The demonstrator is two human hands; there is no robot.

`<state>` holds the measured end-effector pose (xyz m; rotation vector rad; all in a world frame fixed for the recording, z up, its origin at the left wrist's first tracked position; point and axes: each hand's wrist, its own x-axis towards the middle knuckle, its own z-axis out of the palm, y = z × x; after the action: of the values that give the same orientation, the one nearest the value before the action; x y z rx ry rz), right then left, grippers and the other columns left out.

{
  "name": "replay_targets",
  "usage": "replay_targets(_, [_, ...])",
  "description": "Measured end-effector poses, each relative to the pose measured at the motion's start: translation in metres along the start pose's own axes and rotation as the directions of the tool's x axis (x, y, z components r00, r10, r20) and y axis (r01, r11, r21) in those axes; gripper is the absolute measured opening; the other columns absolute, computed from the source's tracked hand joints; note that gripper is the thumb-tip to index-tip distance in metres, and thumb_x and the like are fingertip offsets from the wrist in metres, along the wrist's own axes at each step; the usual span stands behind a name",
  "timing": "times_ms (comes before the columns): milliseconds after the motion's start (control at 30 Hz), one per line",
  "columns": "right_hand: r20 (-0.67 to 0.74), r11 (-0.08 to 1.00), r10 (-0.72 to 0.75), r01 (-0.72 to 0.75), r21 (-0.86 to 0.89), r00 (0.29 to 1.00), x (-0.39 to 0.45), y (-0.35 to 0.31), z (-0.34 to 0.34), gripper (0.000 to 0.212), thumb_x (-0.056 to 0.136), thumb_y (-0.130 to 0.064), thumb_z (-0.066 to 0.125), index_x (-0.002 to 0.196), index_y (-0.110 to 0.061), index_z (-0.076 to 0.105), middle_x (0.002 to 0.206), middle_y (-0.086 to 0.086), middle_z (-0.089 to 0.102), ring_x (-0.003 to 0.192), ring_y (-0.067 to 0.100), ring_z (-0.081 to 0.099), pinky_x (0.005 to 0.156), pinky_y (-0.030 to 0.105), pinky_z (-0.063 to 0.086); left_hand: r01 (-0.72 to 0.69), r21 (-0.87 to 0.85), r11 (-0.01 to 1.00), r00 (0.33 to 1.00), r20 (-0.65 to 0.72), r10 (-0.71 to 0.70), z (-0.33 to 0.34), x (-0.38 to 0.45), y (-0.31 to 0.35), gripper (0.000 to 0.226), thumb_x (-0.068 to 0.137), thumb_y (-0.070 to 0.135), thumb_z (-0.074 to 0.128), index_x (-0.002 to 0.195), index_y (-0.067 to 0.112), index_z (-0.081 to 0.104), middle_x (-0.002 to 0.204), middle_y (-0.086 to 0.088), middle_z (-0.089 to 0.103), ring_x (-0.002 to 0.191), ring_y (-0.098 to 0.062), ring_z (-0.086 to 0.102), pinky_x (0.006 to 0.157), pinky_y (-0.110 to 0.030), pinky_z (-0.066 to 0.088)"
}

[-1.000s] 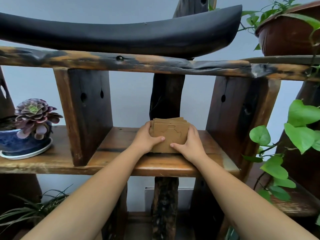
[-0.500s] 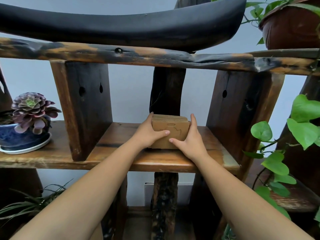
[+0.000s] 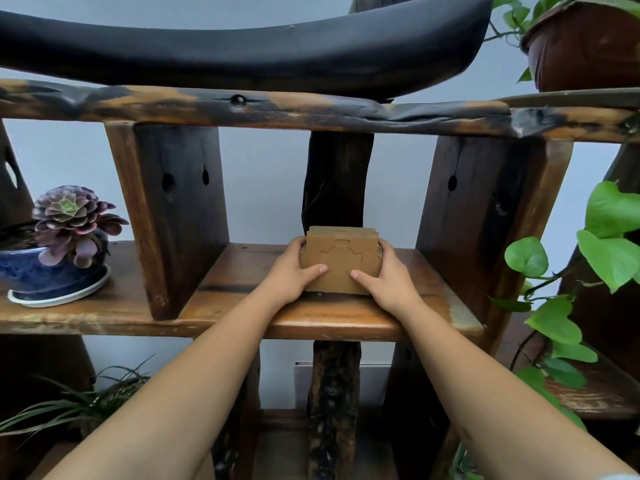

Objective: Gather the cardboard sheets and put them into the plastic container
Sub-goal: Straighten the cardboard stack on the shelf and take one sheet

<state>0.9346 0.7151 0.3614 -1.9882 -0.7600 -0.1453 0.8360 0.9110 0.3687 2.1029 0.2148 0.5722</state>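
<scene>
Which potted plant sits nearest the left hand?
The purple succulent in the blue pot, same shelf as the left hand; the brown pot stands higher, far right.

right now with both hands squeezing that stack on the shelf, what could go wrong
The cardboard stack is many loose sheets pinched only at its sides by the left hand and right hand; inner sheets could slip out when lifted. Lifted high, it might bump the upper shelf beam. No plastic container is in view.

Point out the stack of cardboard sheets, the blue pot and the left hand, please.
stack of cardboard sheets (image 3: pixel 341 261): head view, front sheet.
blue pot (image 3: pixel 38 275): head view, glazed side.
left hand (image 3: pixel 289 273): head view, back of hand.
</scene>
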Motion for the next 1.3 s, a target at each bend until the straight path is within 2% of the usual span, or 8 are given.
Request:
replay_targets(233, [0.067, 0.998, 0.064, -0.065, 0.026, 0.996, 0.005, 0.005, 0.000, 0.086, 0.079, -0.037, 0.079, 0.146, -0.024, 0.027, 0.138, 0.001, 0.053, 0.120, 0.017, 0.052, 0.097, 0.028, 0.041, 0.090, -0.010, 0.996, 0.996, 0.029, -0.090, 0.006, 0.003, -0.009, 0.059, 0.084, 0.037, 0.070, 0.133, 0.024, 0.039, 0.131, 0.001, 0.057, 0.115, -0.014, 0.054, 0.094, -0.029, 0.042])
replay_targets(367, [0.024, 0.996, 0.061, -0.063, 0.059, 0.998, 0.006, 0.006, -0.001, 0.078, 0.075, -0.036, 0.083, 0.137, -0.024, 0.038, 0.124, -0.005, 0.056, 0.108, 0.011, 0.053, 0.093, 0.026, 0.044, 0.079, 0.013, 0.997, 0.997, 0.013, -0.079, 0.007, 0.003, -0.009, 0.059, 0.085, 0.038, 0.069, 0.134, 0.023, 0.039, 0.131, 0.003, 0.057, 0.112, -0.012, 0.053, 0.091, -0.027, 0.040])
replay_targets(467, [0.033, 0.996, 0.066, -0.068, 0.060, 0.997, 0.006, 0.007, -0.001, 0.058, 0.076, -0.038, 0.081, 0.121, -0.030, 0.046, 0.114, -0.011, 0.057, 0.104, 0.011, 0.056, 0.086, 0.024, 0.044, 0.087, 0.024, 0.996, 0.996, -0.034, -0.087, 0.009, 0.003, -0.008, 0.055, 0.085, 0.038, 0.069, 0.131, 0.021, 0.043, 0.128, 0.002, 0.059, 0.104, -0.009, 0.051, 0.087, -0.026, 0.039])
replay_targets(767, [0.107, 0.991, 0.084, -0.094, 0.094, 0.991, -0.013, -0.007, -0.013, 0.053, 0.077, -0.044, 0.079, 0.117, -0.032, 0.047, 0.109, -0.013, 0.058, 0.099, 0.008, 0.057, 0.075, 0.020, 0.045, 0.118, 0.054, 0.991, 0.993, -0.033, -0.117, -0.001, -0.023, 0.017, 0.054, 0.084, 0.039, 0.071, 0.128, 0.016, 0.049, 0.124, -0.002, 0.062, 0.102, -0.015, 0.056, 0.084, -0.027, 0.042])
replay_targets(900, [0.109, 0.979, 0.098, -0.116, 0.170, 0.989, -0.036, -0.017, -0.020, 0.058, 0.074, -0.045, 0.080, 0.120, -0.030, 0.048, 0.112, -0.012, 0.061, 0.102, 0.009, 0.059, 0.080, 0.027, 0.050, 0.115, 0.018, 0.993, 0.993, 0.008, -0.115, -0.011, -0.051, 0.033, 0.053, 0.084, 0.041, 0.070, 0.127, 0.016, 0.051, 0.123, -0.001, 0.062, 0.106, -0.016, 0.058, 0.088, -0.030, 0.048])
replay_targets(1033, [0.162, 0.891, 0.135, -0.192, 0.413, 0.977, -0.069, -0.030, -0.026, 0.072, 0.072, -0.036, 0.083, 0.132, -0.020, 0.047, 0.122, -0.002, 0.063, 0.110, 0.017, 0.062, 0.091, 0.036, 0.054, 0.106, -0.069, 0.992, 0.994, 0.009, -0.106, -0.015, -0.088, 0.050, 0.054, 0.084, 0.041, 0.071, 0.128, 0.017, 0.051, 0.120, 0.002, 0.063, 0.107, -0.016, 0.061, 0.092, -0.034, 0.052])
replay_targets(1167, [0.267, 0.759, 0.141, -0.278, 0.589, 0.953, -0.107, -0.040, -0.030, 0.063, 0.081, -0.015, 0.079, 0.134, -0.013, 0.044, 0.129, 0.009, 0.062, 0.115, 0.024, 0.063, 0.097, 0.043, 0.053, 0.116, -0.148, 0.982, 0.993, 0.018, -0.114, -0.016, -0.127, 0.060, 0.051, 0.085, 0.036, 0.072, 0.127, 0.016, 0.051, 0.117, 0.001, 0.063, 0.105, -0.014, 0.062, 0.088, -0.033, 0.054])
replay_targets(1300, [0.358, 0.752, 0.133, -0.329, 0.571, 0.924, -0.145, -0.053, -0.032, 0.055, 0.086, -0.018, 0.074, 0.134, -0.012, 0.048, 0.128, 0.008, 0.065, 0.114, 0.023, 0.065, 0.098, 0.044, 0.053, 0.167, -0.203, 0.965, 0.986, 0.055, -0.160, -0.017, -0.169, 0.052, 0.051, 0.085, 0.035, 0.072, 0.127, 0.016, 0.051, 0.120, 0.001, 0.065, 0.107, -0.014, 0.063, 0.092, -0.033, 0.053])
